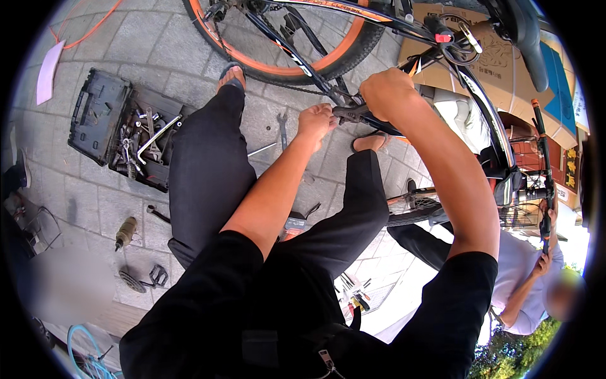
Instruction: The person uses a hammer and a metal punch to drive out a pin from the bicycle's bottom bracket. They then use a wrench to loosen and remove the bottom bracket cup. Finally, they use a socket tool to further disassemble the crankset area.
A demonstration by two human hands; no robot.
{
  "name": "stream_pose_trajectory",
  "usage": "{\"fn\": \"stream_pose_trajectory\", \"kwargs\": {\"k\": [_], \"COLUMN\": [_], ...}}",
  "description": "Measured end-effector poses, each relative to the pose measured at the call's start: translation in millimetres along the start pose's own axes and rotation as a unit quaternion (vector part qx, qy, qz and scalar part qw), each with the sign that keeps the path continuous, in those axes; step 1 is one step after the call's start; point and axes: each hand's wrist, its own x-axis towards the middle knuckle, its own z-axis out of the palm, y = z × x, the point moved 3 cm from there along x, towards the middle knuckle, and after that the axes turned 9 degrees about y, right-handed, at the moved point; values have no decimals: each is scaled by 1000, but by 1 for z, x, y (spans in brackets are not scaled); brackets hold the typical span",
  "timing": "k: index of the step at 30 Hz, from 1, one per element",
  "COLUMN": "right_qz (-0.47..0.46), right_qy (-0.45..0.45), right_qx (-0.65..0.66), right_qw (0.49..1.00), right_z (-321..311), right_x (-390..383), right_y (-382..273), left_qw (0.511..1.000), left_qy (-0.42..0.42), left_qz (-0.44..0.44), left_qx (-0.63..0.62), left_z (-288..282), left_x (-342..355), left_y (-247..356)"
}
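A black and orange bicycle (297,63) lies across the top of the view. At its crank area my right hand (388,93) is closed around a dark metal wrench (351,115), whose handle is mostly hidden by the palm. My left hand (315,125) has its fingers pinched together at the wrench's left end, by the bottom of the frame; what the fingertips hold there is too small to make out. An open-ended wrench (282,131) lies on the paving just left of that hand, near a thin silver rod (262,150).
An open black toolbox (98,120) full of tools lies left of my legs. Nearby are a brownish bottle (126,232) and a crank with pedal (142,278). Cardboard boxes (499,69) stand at upper right. At right, another person's hands (543,264) grip a handlebar (544,164).
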Motion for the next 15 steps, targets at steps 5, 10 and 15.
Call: {"fn": "stream_pose_trajectory", "kwargs": {"k": [5,10,15], "right_qz": [9,4,11], "right_qy": [-19,-29,-40], "right_qx": [0,-11,-18], "right_qw": [1000,1000,999], "right_z": [-16,-17,-25], "right_x": [13,19,21], "right_y": [-3,-8,-22], "left_qw": [1000,998,998], "left_qy": [0,36,35], "left_qz": [4,5,28], "left_qx": [-26,-49,-34], "left_z": [3,6,6], "left_x": [1,-6,0], "left_y": [-3,-1,-6]}}
